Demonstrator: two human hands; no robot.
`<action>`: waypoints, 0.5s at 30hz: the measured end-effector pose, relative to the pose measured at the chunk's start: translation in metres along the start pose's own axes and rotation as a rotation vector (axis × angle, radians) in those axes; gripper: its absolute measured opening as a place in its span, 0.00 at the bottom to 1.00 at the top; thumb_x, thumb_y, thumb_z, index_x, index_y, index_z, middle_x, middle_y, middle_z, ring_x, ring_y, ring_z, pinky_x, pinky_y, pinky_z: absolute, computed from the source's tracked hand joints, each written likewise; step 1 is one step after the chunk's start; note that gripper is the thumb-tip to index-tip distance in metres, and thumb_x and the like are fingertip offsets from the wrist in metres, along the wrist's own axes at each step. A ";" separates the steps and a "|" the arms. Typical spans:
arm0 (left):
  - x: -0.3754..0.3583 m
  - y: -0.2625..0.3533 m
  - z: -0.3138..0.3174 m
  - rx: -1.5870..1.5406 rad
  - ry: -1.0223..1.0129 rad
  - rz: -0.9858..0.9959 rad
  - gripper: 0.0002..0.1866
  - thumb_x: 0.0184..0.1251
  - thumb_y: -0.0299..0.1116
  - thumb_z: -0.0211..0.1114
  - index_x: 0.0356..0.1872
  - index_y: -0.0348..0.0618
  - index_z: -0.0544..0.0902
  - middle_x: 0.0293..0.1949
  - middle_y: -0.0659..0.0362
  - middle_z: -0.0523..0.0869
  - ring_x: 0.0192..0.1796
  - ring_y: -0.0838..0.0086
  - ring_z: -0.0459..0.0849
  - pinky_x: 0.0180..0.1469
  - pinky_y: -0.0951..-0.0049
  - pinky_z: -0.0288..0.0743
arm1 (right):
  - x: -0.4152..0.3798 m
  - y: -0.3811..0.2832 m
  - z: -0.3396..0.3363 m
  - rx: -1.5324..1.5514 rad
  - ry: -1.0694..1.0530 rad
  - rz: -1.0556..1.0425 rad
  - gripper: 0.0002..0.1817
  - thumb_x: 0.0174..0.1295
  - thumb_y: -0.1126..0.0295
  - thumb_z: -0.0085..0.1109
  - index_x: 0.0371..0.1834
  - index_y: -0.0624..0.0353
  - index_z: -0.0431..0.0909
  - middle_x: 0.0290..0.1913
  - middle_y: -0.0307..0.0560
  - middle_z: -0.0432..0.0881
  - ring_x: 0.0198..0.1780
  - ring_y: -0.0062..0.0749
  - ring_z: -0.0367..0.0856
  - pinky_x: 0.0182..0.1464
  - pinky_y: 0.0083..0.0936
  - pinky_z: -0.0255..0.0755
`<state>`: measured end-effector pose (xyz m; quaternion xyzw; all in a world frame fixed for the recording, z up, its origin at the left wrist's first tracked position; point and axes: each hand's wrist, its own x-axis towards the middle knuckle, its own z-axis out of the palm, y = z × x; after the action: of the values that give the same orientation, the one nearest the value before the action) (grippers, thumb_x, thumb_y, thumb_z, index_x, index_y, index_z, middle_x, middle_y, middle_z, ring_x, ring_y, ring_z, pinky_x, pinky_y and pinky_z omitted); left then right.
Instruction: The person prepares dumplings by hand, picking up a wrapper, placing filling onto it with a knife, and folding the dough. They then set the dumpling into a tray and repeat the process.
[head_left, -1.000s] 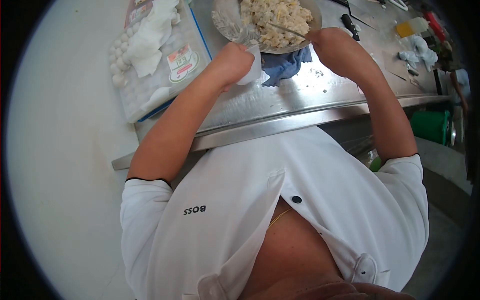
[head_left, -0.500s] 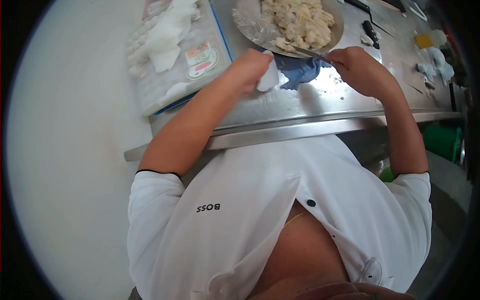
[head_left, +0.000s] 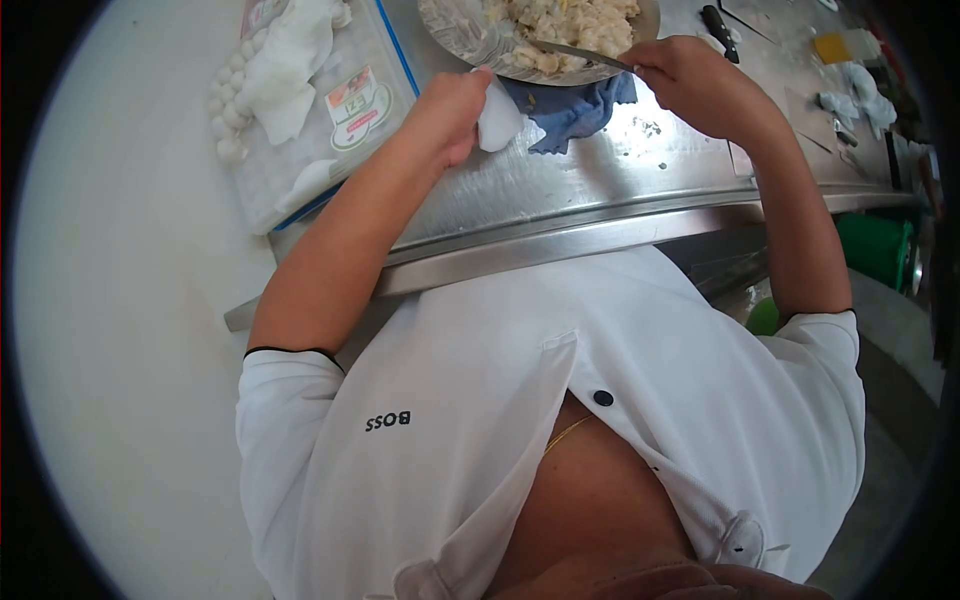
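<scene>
My left hand (head_left: pixel 452 115) is closed on a thin, white, limp dumpling wrapper (head_left: pixel 499 118), which hangs from the fingers over the steel counter. In my right hand (head_left: pixel 700 85) is a knife (head_left: pixel 585 54) with a narrow metal blade; its handle is hidden in the grip. The blade reaches over the near rim of a round metal bowl (head_left: pixel 455 35), its tip at a pale, lumpy filling (head_left: pixel 575 25). Beneath the bowl's near side lies a crumpled blue cloth (head_left: pixel 580 118), between my two hands.
At left, a clear plastic box (head_left: pixel 300 165) with a blue edge bears small white rounded pieces (head_left: pixel 228 105) and a white sheet (head_left: pixel 285 75). A black-handled tool (head_left: pixel 720 33), a yellow bottle (head_left: pixel 845 46) and crumpled whitish material (head_left: pixel 868 98) lie right. The steel counter's front edge (head_left: pixel 580 228) runs before me.
The whole view has shifted, so things appear further left and higher. Relative to the bowl, the knife's tip has moved from near the rim further into the filling. The left hand keeps the wrapper.
</scene>
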<state>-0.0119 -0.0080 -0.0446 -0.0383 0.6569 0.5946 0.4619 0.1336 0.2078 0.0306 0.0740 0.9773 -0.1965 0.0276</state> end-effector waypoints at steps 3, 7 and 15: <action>0.004 0.000 -0.003 -0.121 0.002 0.033 0.17 0.77 0.33 0.51 0.55 0.26 0.70 0.52 0.47 0.79 0.52 0.58 0.82 0.56 0.56 0.78 | 0.003 0.004 0.008 0.060 -0.112 0.036 0.15 0.66 0.73 0.51 0.52 0.66 0.81 0.29 0.55 0.81 0.30 0.38 0.80 0.39 0.33 0.75; 0.002 0.000 0.000 -0.338 -0.012 0.091 0.20 0.77 0.35 0.50 0.55 0.23 0.68 0.53 0.44 0.76 0.52 0.57 0.79 0.55 0.53 0.76 | -0.014 -0.013 0.003 0.224 -0.159 0.121 0.16 0.68 0.71 0.50 0.53 0.63 0.82 0.29 0.53 0.83 0.31 0.37 0.82 0.39 0.32 0.76; -0.003 0.006 0.002 -0.507 -0.079 0.110 0.22 0.81 0.37 0.38 0.64 0.28 0.62 0.63 0.42 0.72 0.64 0.50 0.75 0.65 0.48 0.72 | -0.050 -0.036 0.027 0.598 -0.120 0.108 0.17 0.68 0.72 0.53 0.59 0.62 0.78 0.25 0.48 0.77 0.27 0.32 0.76 0.36 0.30 0.72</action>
<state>-0.0127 -0.0062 -0.0372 -0.0938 0.4695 0.7654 0.4300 0.1778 0.1585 0.0238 0.1188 0.8676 -0.4774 0.0725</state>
